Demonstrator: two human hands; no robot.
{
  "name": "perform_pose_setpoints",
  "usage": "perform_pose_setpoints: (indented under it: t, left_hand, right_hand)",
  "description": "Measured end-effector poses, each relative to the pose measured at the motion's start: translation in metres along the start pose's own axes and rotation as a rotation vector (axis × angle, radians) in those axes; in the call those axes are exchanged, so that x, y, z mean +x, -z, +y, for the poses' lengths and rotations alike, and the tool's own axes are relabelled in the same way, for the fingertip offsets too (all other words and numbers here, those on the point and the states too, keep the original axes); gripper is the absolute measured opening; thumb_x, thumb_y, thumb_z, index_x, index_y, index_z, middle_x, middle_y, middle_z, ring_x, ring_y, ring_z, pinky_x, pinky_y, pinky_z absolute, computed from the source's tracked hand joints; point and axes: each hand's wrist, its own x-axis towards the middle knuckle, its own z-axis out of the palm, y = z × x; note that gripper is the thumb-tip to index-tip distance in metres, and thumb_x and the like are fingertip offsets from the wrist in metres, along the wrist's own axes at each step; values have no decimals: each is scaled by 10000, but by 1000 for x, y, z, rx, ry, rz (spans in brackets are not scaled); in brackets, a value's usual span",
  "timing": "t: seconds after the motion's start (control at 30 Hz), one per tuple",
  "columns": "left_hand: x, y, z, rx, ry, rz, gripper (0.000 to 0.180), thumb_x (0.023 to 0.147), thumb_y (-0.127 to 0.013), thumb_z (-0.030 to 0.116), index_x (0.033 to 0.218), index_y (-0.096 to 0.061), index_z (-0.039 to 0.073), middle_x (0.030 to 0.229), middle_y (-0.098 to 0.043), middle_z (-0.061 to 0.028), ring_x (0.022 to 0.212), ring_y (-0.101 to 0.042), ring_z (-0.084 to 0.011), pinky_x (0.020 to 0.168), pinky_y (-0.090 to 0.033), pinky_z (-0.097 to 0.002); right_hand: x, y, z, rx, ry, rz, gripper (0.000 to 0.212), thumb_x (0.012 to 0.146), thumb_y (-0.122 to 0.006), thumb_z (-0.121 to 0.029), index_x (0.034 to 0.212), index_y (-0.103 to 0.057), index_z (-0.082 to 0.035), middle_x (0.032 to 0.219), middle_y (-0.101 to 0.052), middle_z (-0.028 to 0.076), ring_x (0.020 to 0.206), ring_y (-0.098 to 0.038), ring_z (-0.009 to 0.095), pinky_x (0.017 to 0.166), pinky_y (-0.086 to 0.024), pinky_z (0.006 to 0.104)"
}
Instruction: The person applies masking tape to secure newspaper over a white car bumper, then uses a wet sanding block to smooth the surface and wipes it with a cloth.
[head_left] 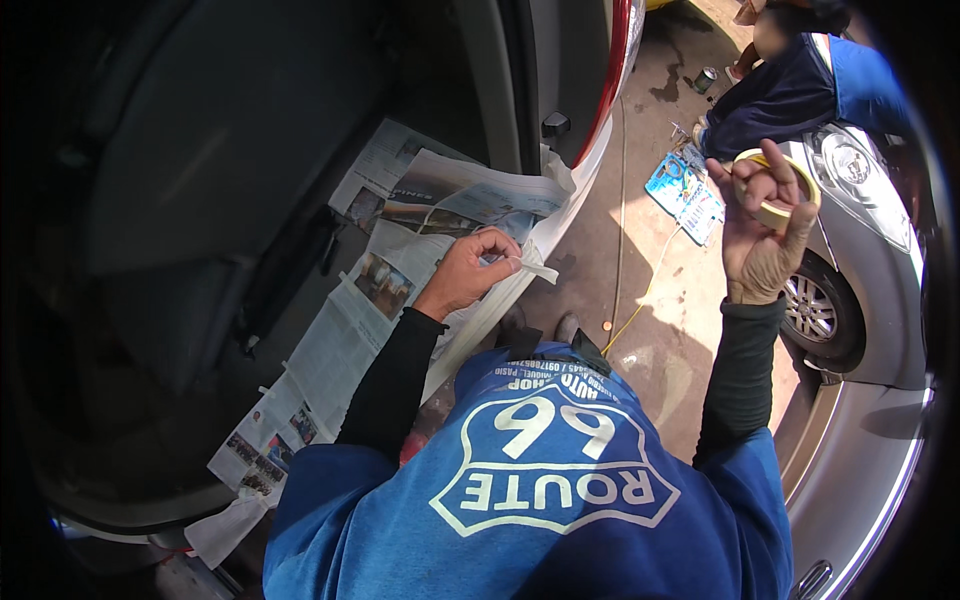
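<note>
My left hand (474,270) pinches a short pale strip of masking tape (541,271) between thumb and index finger, beside the edge of the car's opening. Sheets of newspaper (375,325) are spread along that edge, under and around the hand. Up on the right, my right hand (757,240) carries a roll of masking tape (811,183), with some fingers through its ring and others spread. The roll is apart from the newspaper.
A red tail light (621,75) borders the opening. A silver car (895,300) stands at the right. Beyond it a person in dark blue clothes (770,95) crouches. On the floor are a can (706,80), a blue-and-white printed sheet (684,197) and a yellow cord (646,290).
</note>
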Motion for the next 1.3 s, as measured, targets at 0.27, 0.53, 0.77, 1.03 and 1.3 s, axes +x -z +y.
perform_pose_setpoints:
  t: [0.27, 0.53, 0.77, 1.03, 1.3]
  left_hand:
    - [73, 69, -26, 441, -203, 259, 69, 883, -719, 36, 925, -668, 19, 1232, -632, -86, 1144, -612, -183, 993, -478, -316]
    - [116, 132, -33, -12, -384, 455, 222, 881, -834, 25, 897, -616, 61, 1183, -617, -42, 1034, -597, -108, 913, -506, -266]
    - [127, 186, -12, 71, -263, 383, 314, 846, -885, 75, 855, -571, 89, 1069, -662, -43, 940, -583, -90, 887, -505, -276]
    - [165, 188, -15, 30, -167, 329, 269, 848, -845, 60, 848, -576, 66, 826, -702, -35, 782, -623, -77, 730, -516, -268]
    - [234, 183, -83, 173, 44, 178, 422, 811, -852, 113, 1178, -685, -11, 953, -702, -70, 886, -658, -162, 818, -527, -319]
  right_hand:
    - [-105, 42, 174, -1224, -363, -722, 367, 970, -757, -288, 1271, -737, -80, 1390, -639, 151, 1287, -591, 378, 1098, -479, 450]
    - [-59, -5, 207, -1494, -47, -778, 373, 896, -807, -230, 1235, -751, -84, 1478, -558, 169, 1315, -540, 402, 1086, -474, 498]
    - [-54, -9, 207, -1496, -113, -771, 361, 882, -816, -246, 1185, -745, -63, 1457, -575, 165, 1293, -551, 401, 1036, -492, 499]
    - [-50, -18, 203, -1526, -159, -769, 366, 906, -801, -219, 1227, -737, -54, 1456, -587, 159, 1273, -592, 396, 1047, -514, 471]
    - [-101, 29, 160, -1528, -383, -672, 342, 892, -818, -211, 1180, -729, -49, 1365, -636, 152, 1153, -668, 367, 964, -560, 447]
